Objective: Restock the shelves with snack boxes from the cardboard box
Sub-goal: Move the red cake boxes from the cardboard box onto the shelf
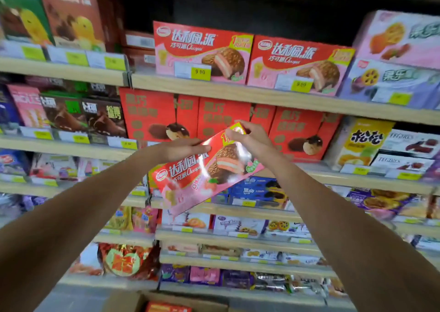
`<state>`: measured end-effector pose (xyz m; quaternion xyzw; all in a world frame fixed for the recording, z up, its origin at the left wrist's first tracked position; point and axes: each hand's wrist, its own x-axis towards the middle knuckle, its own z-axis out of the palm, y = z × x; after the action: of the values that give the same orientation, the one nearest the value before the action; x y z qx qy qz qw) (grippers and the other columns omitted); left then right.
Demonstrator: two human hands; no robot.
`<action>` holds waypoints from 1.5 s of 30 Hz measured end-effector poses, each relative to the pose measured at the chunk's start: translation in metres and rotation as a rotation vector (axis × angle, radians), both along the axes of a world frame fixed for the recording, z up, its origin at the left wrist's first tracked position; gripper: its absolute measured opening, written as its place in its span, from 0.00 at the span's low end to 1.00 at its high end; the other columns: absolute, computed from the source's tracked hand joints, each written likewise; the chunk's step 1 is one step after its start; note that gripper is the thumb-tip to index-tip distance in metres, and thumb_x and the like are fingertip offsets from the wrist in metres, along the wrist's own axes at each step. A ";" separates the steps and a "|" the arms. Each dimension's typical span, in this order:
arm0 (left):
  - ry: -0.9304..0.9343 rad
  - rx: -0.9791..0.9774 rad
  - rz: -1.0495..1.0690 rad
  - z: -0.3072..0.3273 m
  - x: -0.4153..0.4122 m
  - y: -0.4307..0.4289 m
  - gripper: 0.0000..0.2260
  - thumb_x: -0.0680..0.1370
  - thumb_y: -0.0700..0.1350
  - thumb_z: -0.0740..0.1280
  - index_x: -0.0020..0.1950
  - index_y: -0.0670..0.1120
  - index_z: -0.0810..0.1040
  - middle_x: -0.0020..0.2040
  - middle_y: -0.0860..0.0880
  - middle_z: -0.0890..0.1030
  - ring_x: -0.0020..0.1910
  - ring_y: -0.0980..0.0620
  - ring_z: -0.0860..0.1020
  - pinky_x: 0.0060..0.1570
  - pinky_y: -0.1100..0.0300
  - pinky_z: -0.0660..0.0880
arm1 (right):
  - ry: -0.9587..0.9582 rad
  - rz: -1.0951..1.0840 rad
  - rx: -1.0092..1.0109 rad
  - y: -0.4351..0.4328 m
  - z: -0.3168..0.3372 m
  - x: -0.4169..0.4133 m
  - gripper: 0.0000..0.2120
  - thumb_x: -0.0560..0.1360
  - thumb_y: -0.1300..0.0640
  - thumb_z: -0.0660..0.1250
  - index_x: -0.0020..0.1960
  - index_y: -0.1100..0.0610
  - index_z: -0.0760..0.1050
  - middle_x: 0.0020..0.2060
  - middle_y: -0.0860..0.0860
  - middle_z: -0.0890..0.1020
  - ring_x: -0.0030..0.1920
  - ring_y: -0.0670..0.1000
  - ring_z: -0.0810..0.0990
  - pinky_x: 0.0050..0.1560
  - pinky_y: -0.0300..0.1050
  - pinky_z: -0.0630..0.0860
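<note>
The flat red-and-pink snack box [204, 171] printed with a chocolate pie hangs tilted before the shelves. The left hand [183, 148] has its fingers curled over the upper edge, and the right hand [250, 137] pinches the raised corner. Level it first, I'd say, then lift it to the pale wooden shelf [238, 95] holding two matching boxes [202, 52]. Below, the open brown cardboard box [133, 302] holds another red pack [166, 308].

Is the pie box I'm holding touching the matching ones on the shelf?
Apart. Head view: held pie box sits below the shelved pie boxes, a shelf edge between.
</note>
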<state>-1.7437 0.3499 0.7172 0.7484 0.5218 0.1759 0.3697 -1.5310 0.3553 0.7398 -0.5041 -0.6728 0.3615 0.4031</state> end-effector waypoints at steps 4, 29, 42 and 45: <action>-0.035 0.120 -0.027 0.052 0.018 0.008 0.23 0.71 0.70 0.60 0.60 0.59 0.73 0.59 0.55 0.75 0.58 0.54 0.75 0.60 0.57 0.70 | 0.018 -0.044 0.126 0.000 0.056 0.021 0.23 0.72 0.51 0.72 0.63 0.58 0.75 0.48 0.46 0.77 0.46 0.44 0.76 0.47 0.35 0.71; 0.323 1.000 0.106 0.222 0.164 0.067 0.30 0.76 0.64 0.60 0.71 0.47 0.66 0.69 0.48 0.70 0.68 0.48 0.68 0.63 0.50 0.67 | 0.214 -0.693 0.579 0.047 0.160 0.163 0.18 0.68 0.43 0.72 0.50 0.55 0.75 0.41 0.50 0.80 0.44 0.51 0.79 0.48 0.45 0.73; 0.143 0.932 0.111 0.215 0.136 0.081 0.34 0.71 0.46 0.73 0.73 0.44 0.61 0.71 0.46 0.62 0.70 0.46 0.60 0.70 0.54 0.59 | 0.258 -0.610 0.626 0.085 0.166 0.179 0.12 0.73 0.46 0.69 0.45 0.54 0.75 0.36 0.45 0.79 0.38 0.43 0.77 0.36 0.28 0.70; 0.134 0.946 0.118 0.211 0.142 0.082 0.33 0.72 0.45 0.73 0.73 0.44 0.61 0.70 0.47 0.64 0.70 0.48 0.59 0.69 0.54 0.60 | 0.194 -0.669 0.643 0.094 0.159 0.183 0.18 0.70 0.36 0.64 0.43 0.51 0.75 0.44 0.52 0.80 0.49 0.53 0.79 0.52 0.46 0.75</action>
<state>-1.6016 0.4319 0.9283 0.8132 0.4487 0.3663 -0.0566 -1.3481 0.4495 0.8984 -0.5068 -0.5106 0.0304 0.6939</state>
